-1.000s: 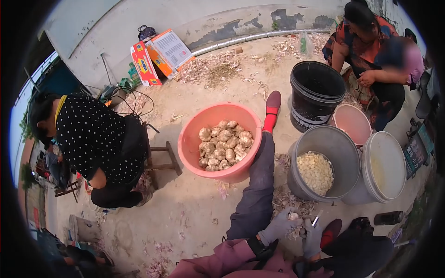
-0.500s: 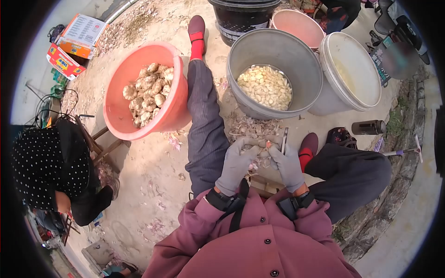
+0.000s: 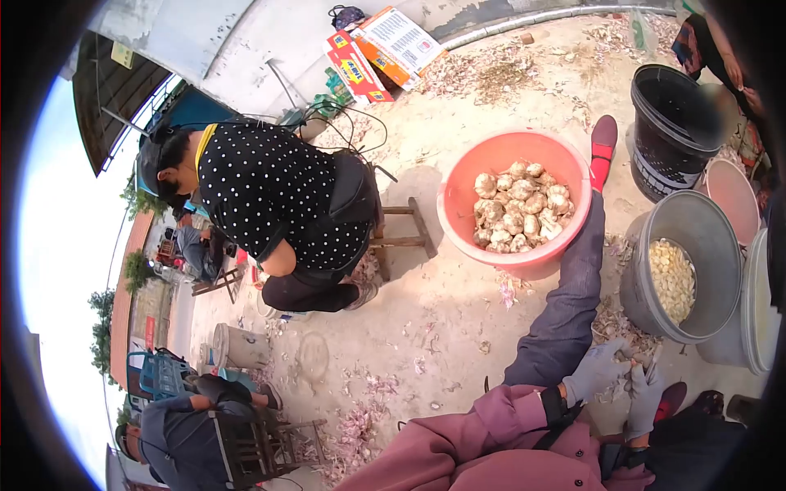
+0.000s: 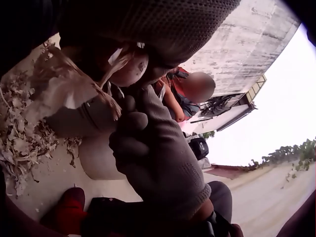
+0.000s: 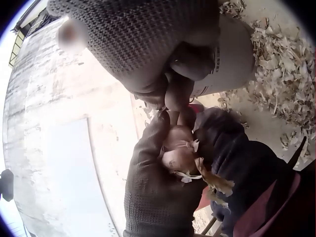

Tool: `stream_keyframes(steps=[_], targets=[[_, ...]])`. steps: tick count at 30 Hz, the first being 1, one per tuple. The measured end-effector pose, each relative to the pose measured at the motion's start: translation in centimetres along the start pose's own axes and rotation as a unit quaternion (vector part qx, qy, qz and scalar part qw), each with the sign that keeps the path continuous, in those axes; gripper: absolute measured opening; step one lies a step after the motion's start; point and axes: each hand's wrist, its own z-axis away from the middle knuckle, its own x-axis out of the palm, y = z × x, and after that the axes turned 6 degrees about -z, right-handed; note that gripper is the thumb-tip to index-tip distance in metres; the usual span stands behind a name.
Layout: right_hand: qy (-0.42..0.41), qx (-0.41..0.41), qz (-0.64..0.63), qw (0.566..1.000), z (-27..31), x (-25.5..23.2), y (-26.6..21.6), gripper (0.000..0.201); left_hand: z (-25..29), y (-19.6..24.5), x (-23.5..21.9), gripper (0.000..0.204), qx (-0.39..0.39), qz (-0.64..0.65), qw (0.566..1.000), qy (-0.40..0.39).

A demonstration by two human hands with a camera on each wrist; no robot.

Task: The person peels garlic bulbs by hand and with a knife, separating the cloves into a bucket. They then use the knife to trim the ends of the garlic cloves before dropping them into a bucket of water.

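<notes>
In our left hand (image 3: 596, 372), curled fingers hold the garlic bulb (image 5: 178, 154); its long axis is unclear. Our right hand (image 3: 645, 397) bends its fingers just beside it; we cannot tell what they pinch.

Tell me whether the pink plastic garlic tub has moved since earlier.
No: the tub still sits between the wooden stool and the black plastic bucket.
</notes>
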Motion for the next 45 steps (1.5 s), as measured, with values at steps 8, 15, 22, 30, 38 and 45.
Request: stream_keyframes(steps=[8,15,22,30,38,45], targets=[[0.002,-0.052,0.045,0.998,1.1,2.9,-2.0,0.011,0.6,1.8,-3.4,0.024,-0.025,0.034,0.999,-0.015],[-0.028,-0.043,0.048,0.998,1.2,2.4,-1.5,0.011,1.7,0.8,-3.1,0.029,0.041,0.02,0.999,-0.016],[-0.031,-0.017,0.032,0.999,2.0,2.6,-2.2,0.016,1.9,-0.6,-2.1,0.03,0.027,0.001,1.0,-0.014],[-0.022,0.003,0.019,1.0,1.9,2.1,-1.1,0.017,2.4,0.2,-2.0,0.023,-0.032,0.065,0.997,-0.037],[0.054,-0.009,-0.027,0.998,2.3,3.1,-3.0,0.016,2.1,-0.3,-1.7,0.025,-0.061,0.009,0.998,-0.004],[0.059,0.013,-0.041,0.997,1.7,2.4,-1.9,0.017,1.8,0.7,-0.7,0.019,-0.023,0.176,0.984,0.03]])
